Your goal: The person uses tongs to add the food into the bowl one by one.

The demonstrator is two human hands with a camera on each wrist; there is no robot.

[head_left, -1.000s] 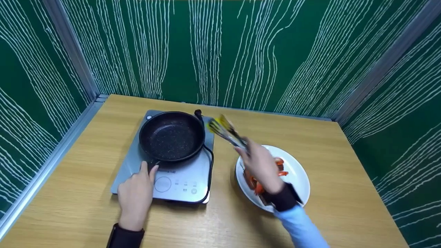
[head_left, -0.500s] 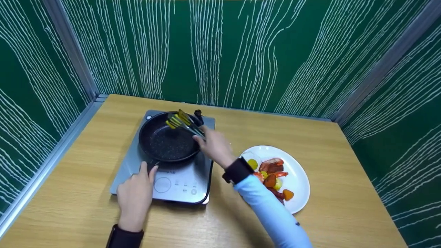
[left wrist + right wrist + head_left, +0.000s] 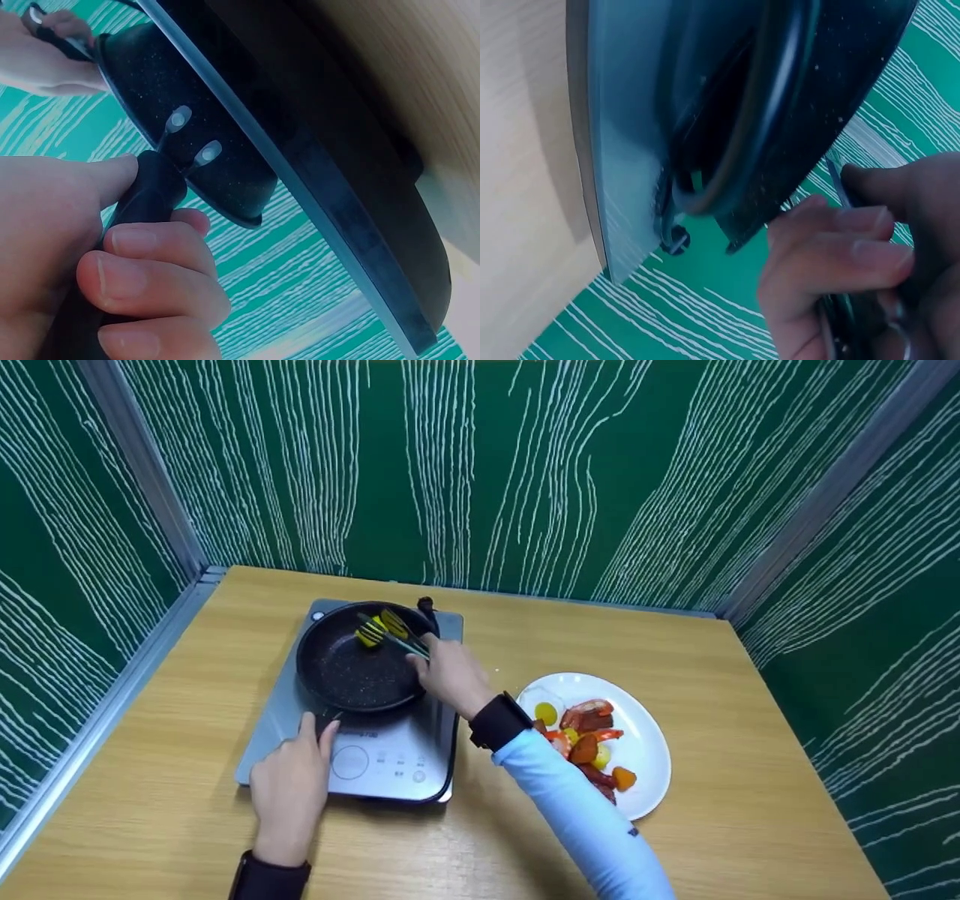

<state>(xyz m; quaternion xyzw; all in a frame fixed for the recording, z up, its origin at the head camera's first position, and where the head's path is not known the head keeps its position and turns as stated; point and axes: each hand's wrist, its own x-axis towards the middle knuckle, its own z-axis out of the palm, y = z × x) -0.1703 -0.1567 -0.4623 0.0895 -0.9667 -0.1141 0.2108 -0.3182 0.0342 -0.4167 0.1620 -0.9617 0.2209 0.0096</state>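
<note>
My left hand [image 3: 291, 784] grips the black handle [image 3: 156, 187] of a dark speckled frying pan [image 3: 360, 679], its fingers curled round it in the left wrist view. The pan sits on a flat induction cooker [image 3: 352, 780]. My right hand [image 3: 454, 675] holds metal food tongs [image 3: 411, 645] over the pan's right rim, their fork-like tips inside the pan. A yellow piece of food [image 3: 368, 635] is at those tips, near the pan's far side. Whether the tongs still pinch it is hard to tell. The right wrist view hides the tips behind the pan.
Right of the cooker stands a white plate [image 3: 649, 757] with shrimp, meat and orange and yellow pieces, partly covered by my right sleeve. A black cord [image 3: 455, 735] runs along the cooker's right side. Green patterned walls [image 3: 450, 472] enclose the wooden table [image 3: 712, 697].
My right hand has swung left from above the plate to the pan, carrying the tongs and yellow piece, and dipped lower into it. The left hand has stayed on the handle.
</note>
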